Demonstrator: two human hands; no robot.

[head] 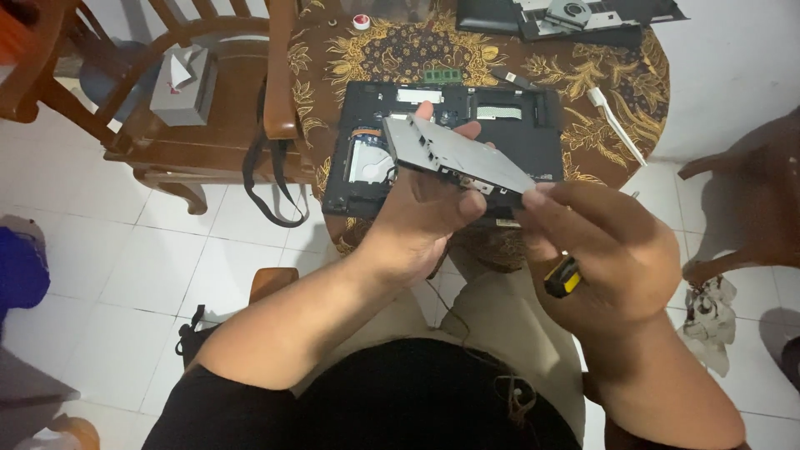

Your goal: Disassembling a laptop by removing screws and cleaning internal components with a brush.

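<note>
Two hands (517,221), grey drive (454,154) held between

Laptop base (533,137) on table (600,75), near front edge. Drive (457,158) held above base, left hand (425,212) under it, right hand (596,242) at its right end. Screwdriver (562,277) in right hand. Memory stick (442,75) just behind base. Tape roll (361,22) at table's far left edge. Laptop parts (575,21) at far edge. Brush (615,125) near right edge. Chair (208,100) left of table, tissue box (183,87) on seat.
</note>
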